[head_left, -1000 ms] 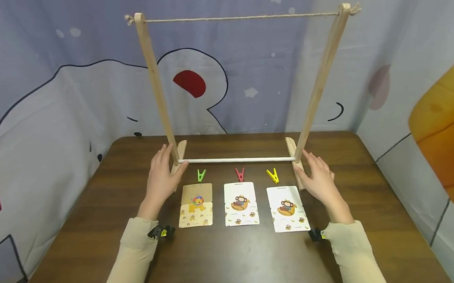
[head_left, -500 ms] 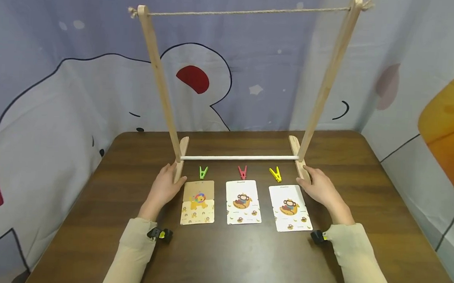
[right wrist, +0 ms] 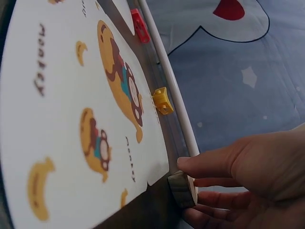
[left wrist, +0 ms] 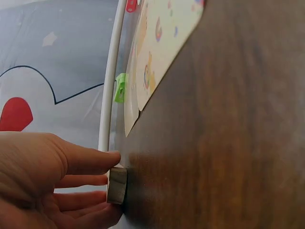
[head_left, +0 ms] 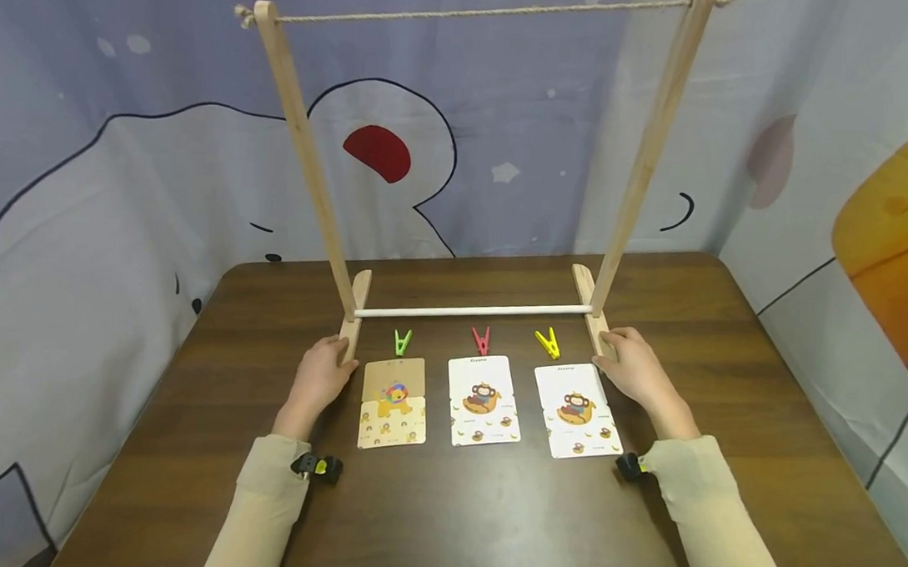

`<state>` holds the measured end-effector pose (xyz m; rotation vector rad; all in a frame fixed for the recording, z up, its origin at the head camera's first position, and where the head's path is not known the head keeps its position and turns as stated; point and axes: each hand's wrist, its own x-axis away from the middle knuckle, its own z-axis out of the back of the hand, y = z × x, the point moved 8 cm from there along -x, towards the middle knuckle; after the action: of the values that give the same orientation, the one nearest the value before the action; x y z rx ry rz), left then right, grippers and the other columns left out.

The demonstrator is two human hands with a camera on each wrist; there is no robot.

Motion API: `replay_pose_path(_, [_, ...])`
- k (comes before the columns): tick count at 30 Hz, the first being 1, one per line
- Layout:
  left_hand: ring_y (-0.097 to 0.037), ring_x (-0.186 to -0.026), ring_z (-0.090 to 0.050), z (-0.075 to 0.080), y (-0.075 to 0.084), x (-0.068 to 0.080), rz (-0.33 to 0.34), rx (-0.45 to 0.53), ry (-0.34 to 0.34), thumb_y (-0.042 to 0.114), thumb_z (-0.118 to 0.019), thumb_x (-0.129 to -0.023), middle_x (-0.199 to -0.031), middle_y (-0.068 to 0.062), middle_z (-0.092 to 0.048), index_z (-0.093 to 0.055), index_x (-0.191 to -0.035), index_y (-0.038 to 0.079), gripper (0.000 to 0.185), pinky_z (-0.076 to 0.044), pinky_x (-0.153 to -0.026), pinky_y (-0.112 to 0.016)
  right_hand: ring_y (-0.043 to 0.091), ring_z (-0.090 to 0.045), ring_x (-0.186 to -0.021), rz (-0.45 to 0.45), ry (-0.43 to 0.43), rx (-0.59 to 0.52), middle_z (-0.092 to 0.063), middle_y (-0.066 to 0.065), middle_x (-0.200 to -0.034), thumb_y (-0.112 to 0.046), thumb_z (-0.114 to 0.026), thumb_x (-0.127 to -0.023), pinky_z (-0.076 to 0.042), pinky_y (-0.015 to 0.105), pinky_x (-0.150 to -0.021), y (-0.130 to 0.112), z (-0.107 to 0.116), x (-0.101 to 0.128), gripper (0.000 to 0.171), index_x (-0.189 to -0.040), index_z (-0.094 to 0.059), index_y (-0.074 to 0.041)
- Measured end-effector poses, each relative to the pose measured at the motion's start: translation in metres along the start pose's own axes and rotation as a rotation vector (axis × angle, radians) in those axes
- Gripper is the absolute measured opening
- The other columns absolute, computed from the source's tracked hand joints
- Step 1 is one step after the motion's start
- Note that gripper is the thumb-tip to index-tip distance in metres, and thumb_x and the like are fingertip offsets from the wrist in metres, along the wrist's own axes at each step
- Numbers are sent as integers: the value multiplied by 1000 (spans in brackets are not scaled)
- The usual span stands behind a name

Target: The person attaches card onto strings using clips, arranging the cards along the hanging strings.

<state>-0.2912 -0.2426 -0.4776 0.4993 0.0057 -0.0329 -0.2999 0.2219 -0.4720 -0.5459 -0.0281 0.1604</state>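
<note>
Both forearms in pale sleeves [head_left: 266, 498] reach forward over the desk [head_left: 446, 517], well apart, one along each side of the card row. Left hand [head_left: 319, 372]: gripping front end of the wooden stand's [head_left: 301, 145] left foot [head_left: 350, 340], thumb on inner side, other fingers wrapped on outer side. Right hand [head_left: 634, 366]: mirror pose, pinching front end of right foot [head_left: 597, 332], thumb inside, fingers outside; both wrist views show the grasp.

Stand upright on desk, beyond the cards; white rod [head_left: 471, 311] joins the two feet low down, rope [head_left: 478, 14] strung between post tops.

Between the hands, flat on desk, left to right: lion card [head_left: 393, 402] just beside left hand, middle monkey card [head_left: 483, 401], right monkey card [head_left: 578, 411] near right hand. Clips sit between cards and rod, one beyond each card: green clip [head_left: 403, 343], red clip [head_left: 481, 341], yellow clip [head_left: 548, 343]. Printed curtain [head_left: 518, 177] behind.
</note>
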Motion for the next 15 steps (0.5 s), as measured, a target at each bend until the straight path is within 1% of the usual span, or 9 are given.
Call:
replay_pose_path(3, [-53,-130,-46,1,0,-1,8,0,10,8,-66,-96,-143,-37,-45,-52,-136,-15,48,-38,-106,-61,53,-45,-126,2,5,0,-45,38,-137,-11,-65,-96,-36,62,-105,-1,0,-1,51,-135,-50,18])
replay_pose_path(9, [-54,-128,-48,2,5,-3,4,-10,23,7,-66,-95,-141,-38,-46,-52,-135,-16,47,-40,-104,-61,54,-46,-125,-11,0,-9,-44,38,-137,-12,-65,-97,-36,63,-104,2,1,-2,52,-136,-49,17])
replay_pose_path(15, [-52,-127,-49,0,3,0,9,-15,17,8,-65,-96,-140,-37,-47,-52,-135,-16,47,-40,-105,-60,54,-45,-126,-17,-5,-17,-44,38,-138,-12,-65,-97,-36,62,-105,2,-1,-3,51,-137,-49,17])
